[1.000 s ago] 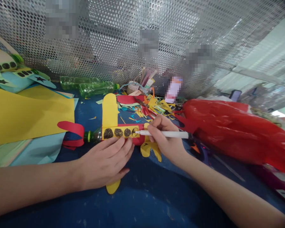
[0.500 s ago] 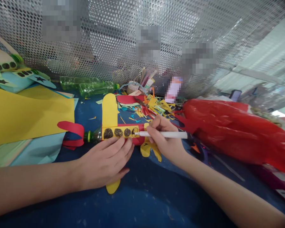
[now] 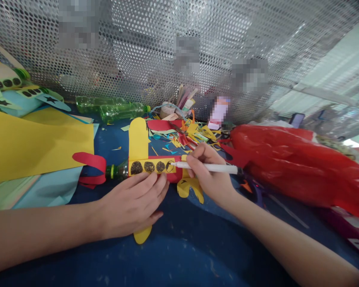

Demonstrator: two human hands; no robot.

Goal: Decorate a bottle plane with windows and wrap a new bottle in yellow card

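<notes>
A toy airplane made from a plastic bottle (image 3: 122, 171) lies on its side, wrapped in red paper with yellow paper wings (image 3: 138, 139). Along it runs a yellow strip (image 3: 154, 166) bearing black circles, the rightmost only partly filled. My left hand (image 3: 140, 199) lies over the bottle's near side and holds it steady, fingers together and thumb lower, covering part of the near wing. Pinched in my right hand (image 3: 208, 171) is a white marker (image 3: 217, 168), its tip at the rightmost circle. Beneath that hand sits a yellow paper tail piece (image 3: 188, 189).
Yellow paper sheets (image 3: 42, 145) and decorated bottle toys (image 3: 20, 101) are at the left. Two green bottles (image 3: 119, 111) lie behind. Colourful paper scraps (image 3: 197, 133) spread before a perforated metal screen (image 3: 137, 48). A red plastic bag (image 3: 287, 159) fills the right side, near purple-handled scissors (image 3: 255, 193).
The marker and my right hand have shifted very slightly at the rightmost circle. My left hand and the bottle airplane have stayed put.
</notes>
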